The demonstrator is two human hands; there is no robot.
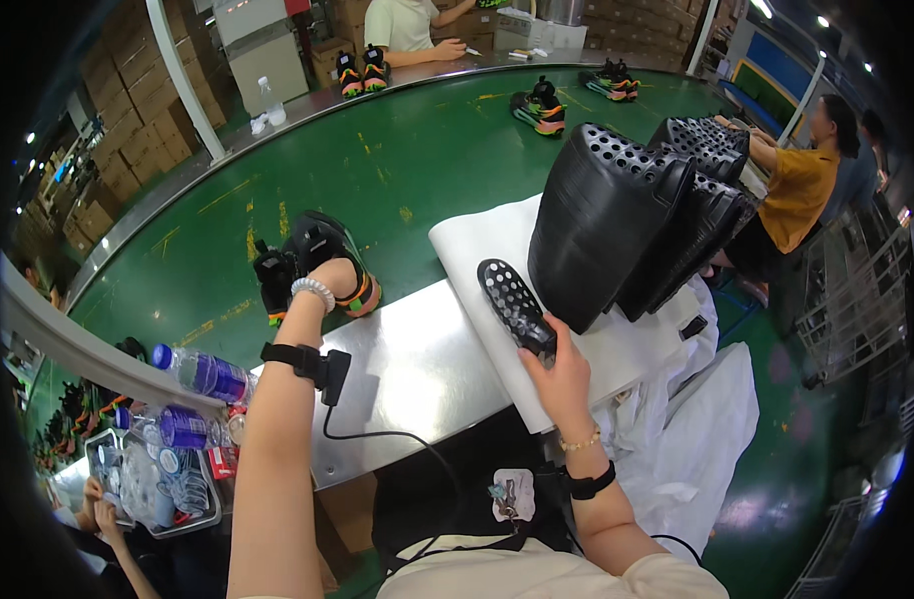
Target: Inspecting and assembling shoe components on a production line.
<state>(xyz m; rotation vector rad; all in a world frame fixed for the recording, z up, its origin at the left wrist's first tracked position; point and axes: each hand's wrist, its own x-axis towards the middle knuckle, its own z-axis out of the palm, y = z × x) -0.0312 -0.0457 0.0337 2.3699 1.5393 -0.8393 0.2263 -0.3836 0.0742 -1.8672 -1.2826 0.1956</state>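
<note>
At a green conveyor belt (417, 150), the worker's left hand (329, 275) reached into a black shoe (322, 262) (fingers hidden, grip impossible to tell) while the right hand (560, 374) closed around one black perforated insole (517, 307) lying on white paper (477, 245). The tall insole stack (602, 225) leaned just beside it; a careless pull might have toppled it, or the moving belt carried the shoe away.

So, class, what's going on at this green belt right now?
A person reaches the left hand into a black shoe on the green conveyor belt. The right hand holds a black perforated insole over white paper, beside tall stacks of insoles. More shoes lie farther along the belt.
</note>
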